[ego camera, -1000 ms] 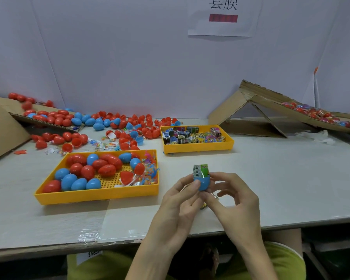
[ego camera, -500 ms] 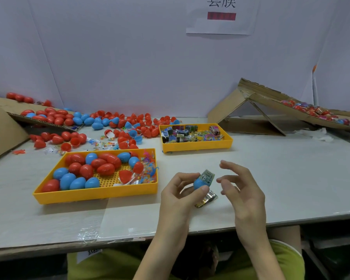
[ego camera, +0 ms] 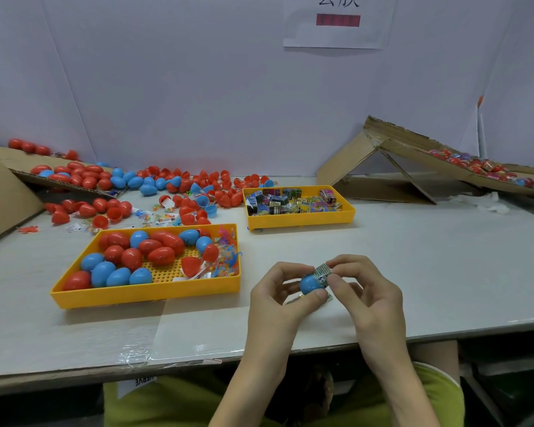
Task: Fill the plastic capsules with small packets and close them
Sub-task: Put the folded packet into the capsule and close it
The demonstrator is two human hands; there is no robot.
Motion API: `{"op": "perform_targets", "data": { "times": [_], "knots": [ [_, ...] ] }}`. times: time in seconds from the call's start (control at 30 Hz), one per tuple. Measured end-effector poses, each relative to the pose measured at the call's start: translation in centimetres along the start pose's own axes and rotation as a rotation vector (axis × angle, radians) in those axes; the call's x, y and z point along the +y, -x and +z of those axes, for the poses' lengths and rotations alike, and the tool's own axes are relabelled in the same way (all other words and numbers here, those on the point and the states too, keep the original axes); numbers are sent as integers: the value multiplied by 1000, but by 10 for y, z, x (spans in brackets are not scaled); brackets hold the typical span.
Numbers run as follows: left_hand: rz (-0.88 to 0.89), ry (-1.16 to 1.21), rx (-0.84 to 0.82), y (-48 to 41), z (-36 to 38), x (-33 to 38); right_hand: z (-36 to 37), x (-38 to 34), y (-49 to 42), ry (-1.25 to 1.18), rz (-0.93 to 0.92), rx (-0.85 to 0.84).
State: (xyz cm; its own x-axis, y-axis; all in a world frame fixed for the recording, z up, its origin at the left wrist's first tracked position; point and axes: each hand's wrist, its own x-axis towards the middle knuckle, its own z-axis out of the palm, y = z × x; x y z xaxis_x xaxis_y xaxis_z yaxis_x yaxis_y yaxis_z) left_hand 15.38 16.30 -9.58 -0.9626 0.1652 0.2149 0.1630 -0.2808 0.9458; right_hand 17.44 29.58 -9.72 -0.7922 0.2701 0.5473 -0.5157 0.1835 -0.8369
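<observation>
Pressing a packet (ego camera: 322,272) into a blue capsule half (ego camera: 309,284), held just above the table (ego camera: 444,257) near its front edge, at 6 o'clock in my view.

- Left hand (ego camera: 278,300): fingers curled round the blue half, thumb under it, open mouth turned toward 2 o'clock.
- Right hand (ego camera: 367,291): thumb and forefinger pinch the packet at the shell's mouth. Most of the packet stands proud of the rim. The other fingers are loosely curled and hold nothing.
- Something flat and foil-like lies on the table under my hands. I cannot tell what it is.

Doing it well, as I judge it: steady the shell and feed the packet in corner first. Fold or tuck it until nothing crosses the rim, or the mating half will likely catch on paper and fail to snap. I see no second half in either hand, so one has to be fetched.

Outward from the capsule:
- 10 o'clock, near: yellow tray (ego camera: 145,295) of red and blue capsules, with small toys at its right end.
- 12 o'clock: smaller yellow tray (ego camera: 299,221) of packets.
- 11 o'clock, far: loose capsules (ego camera: 198,186) by the wall.
- 2 o'clock: cardboard ramp (ego camera: 398,167).
</observation>
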Motion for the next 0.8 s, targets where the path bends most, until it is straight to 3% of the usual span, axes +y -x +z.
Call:
{"op": "perform_targets", "data": {
  "times": [0.53, 0.8],
  "knots": [
    [-14, 35, 33, 4, 3, 6, 1, 2, 1, 66, -39, 14],
    [-184, 363, -37, 0, -4, 11, 4, 3, 4, 56, -96, 89]
  ]
}}
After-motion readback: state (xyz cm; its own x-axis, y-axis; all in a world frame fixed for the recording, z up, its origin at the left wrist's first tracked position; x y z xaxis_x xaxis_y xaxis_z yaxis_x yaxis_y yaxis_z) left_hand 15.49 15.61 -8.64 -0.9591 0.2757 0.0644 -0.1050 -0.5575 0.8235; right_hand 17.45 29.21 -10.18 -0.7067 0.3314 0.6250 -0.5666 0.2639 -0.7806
